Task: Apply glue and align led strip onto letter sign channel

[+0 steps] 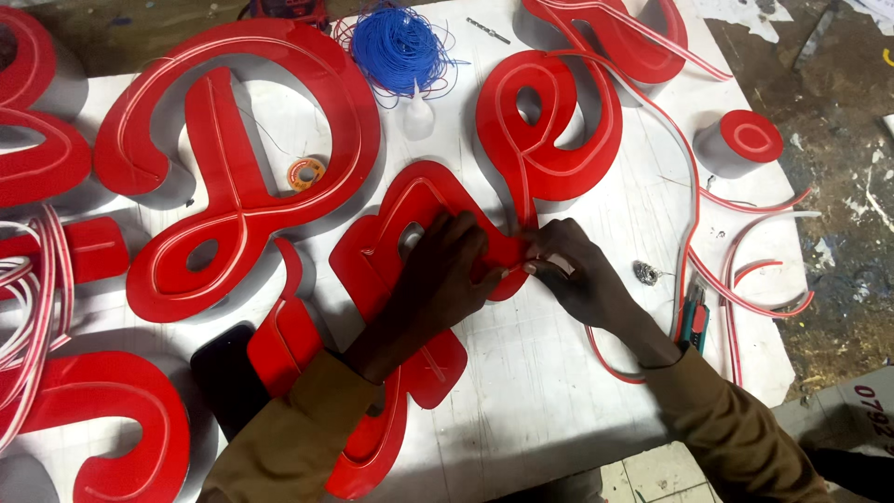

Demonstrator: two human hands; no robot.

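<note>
Far left, 9 o'clock: coiled red-white strip [28, 298] on white table [549, 391]. Large red looped letter [233, 168] at 10 o'clock. Black phone [226, 373] at 7 o'clock beside your left sleeve. Centre: your left hand [438, 279] lies flat, fingers spread, pressing red sign letter [410, 326] beneath it. Just right, 3 o'clock of left hand: your right hand [573, 275] pinches thin light strip [694, 205] against letter's edge; fingers nearly closed. Blue wire bundle [400, 47] at 12 o'clock. Utility knife [694, 321] beside right wrist.
</note>
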